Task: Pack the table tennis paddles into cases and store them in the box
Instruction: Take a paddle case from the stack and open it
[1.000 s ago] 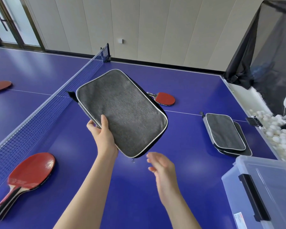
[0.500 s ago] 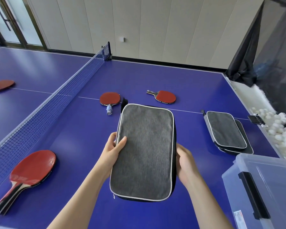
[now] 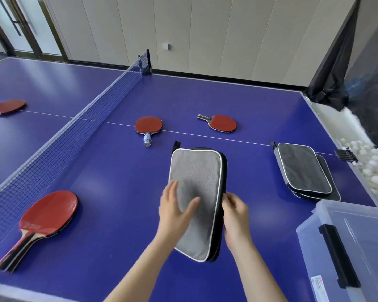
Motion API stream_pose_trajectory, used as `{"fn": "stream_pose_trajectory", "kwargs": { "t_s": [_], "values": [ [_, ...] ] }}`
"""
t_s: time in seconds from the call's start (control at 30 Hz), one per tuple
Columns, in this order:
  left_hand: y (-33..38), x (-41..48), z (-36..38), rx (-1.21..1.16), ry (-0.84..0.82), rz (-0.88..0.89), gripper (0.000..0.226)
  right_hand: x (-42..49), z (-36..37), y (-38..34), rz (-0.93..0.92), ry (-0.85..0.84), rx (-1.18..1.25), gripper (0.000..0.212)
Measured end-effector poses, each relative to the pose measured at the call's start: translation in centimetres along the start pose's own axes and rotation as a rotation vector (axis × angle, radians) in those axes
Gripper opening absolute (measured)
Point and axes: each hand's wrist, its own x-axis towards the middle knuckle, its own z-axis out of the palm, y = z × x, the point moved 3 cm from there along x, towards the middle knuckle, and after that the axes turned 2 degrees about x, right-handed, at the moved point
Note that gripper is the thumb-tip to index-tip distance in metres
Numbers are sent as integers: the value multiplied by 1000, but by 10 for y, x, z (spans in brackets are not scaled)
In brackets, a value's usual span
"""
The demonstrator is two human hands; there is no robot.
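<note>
While the grey case point(image 3: 196, 177) was near-centre over the blue table point(image 3: 118, 214) | left hand point(image 3: 175, 212) flat on its top, fingers straight and spread | right hand point(image 3: 236, 214) curled, pinching its right edge | case's inside hidden | clear box point(image 3: 347, 247), near right, cut off by frame.

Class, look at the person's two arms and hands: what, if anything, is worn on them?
Nothing shows. The left hand and right hand are bare, with no gloves, rings or visible markings. The left forearm and right forearm are bare down to the picture's lower edge: no sleeve, watch or bracelet in view.
</note>
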Motion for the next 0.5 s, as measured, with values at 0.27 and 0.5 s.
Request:
{"fn": "stream_pose_trajectory", "kwargs": {
  "t_s": [0.27,0.5],
  "values": [
    [9,-22,31,-75,-104,-54,73,-8,13,13,-22,-62,-13,17],
    [-4,-18,11,-84,-37,-76,49,0,18,25,-50,-66,-70,11]
  ]
}}
